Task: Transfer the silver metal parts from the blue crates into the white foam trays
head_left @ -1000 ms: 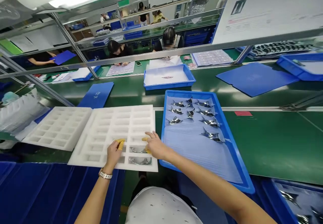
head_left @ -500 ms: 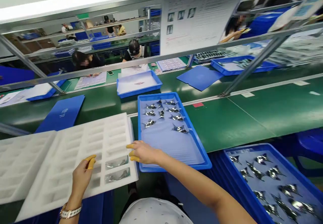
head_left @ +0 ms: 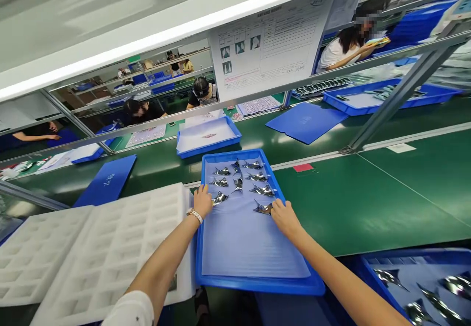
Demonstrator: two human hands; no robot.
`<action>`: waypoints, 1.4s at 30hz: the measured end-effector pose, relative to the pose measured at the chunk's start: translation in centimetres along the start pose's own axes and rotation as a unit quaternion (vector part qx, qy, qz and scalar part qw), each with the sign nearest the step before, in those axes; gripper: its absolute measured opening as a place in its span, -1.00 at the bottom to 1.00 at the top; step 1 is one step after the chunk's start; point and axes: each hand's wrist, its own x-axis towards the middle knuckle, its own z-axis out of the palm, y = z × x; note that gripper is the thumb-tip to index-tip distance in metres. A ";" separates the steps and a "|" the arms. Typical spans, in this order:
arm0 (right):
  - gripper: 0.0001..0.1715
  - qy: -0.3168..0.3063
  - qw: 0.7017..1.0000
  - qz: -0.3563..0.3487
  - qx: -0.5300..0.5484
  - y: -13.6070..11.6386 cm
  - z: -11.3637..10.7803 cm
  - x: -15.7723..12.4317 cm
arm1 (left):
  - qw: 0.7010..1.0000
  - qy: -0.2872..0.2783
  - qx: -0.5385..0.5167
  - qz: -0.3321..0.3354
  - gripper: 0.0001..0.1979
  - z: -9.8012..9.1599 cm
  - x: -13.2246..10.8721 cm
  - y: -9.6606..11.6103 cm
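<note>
A blue tray point(head_left: 253, 285) lined with a pale sheet holds several shiny chrome pieces point(head_left: 262, 189) with pointed, wing-like ends. My left hand point(head_left: 203, 201) is over the tray's left rim, its fingers closed on the tip of the lowest left chrome piece point(head_left: 221, 198). Across the tray my right hand point(head_left: 285, 216) pinches the outer end of the lowest right chrome piece point(head_left: 262, 209). Both pieces still lie on the liner. The fingertips are partly hidden. Left of the tray stands a white foam tray point(head_left: 136, 228) with rows of pockets, partly covered by my left forearm.
Another blue tray point(head_left: 371, 262) of chrome pieces sits low at the right. Blue boards point(head_left: 106, 179) and a shallow blue tray point(head_left: 209, 149) lie along the green bench point(head_left: 346, 198). A metal frame post point(head_left: 390, 95) rises at the right; other people work beyond.
My left hand has moved right from the foam tray to the blue tray's left side. My right hand has crossed from the foam tray's edge to the chrome piece at right. The view has shifted.
</note>
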 end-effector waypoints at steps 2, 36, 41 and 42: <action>-0.68 0.010 1.000 -0.014 -0.001 -0.1 0.3 0.4 | 0.999 -0.037 0.020 -0.015 -0.74 1.5 0.8 0.7; -0.64 -0.084 0.851 -0.451 0.255 -27.4 -17.0 11.1 | 0.790 0.220 -0.530 -0.216 -0.85 0.6 -26.8 -22.0; -0.65 -0.118 0.867 -0.438 0.209 -27.3 -16.3 11.3 | 0.805 0.215 -0.516 -0.199 -0.89 0.8 -26.9 -22.1; -0.65 -0.122 0.868 -0.440 0.196 -27.4 -16.2 11.3 | 0.808 0.209 -0.514 -0.198 -0.89 0.7 -26.9 -22.1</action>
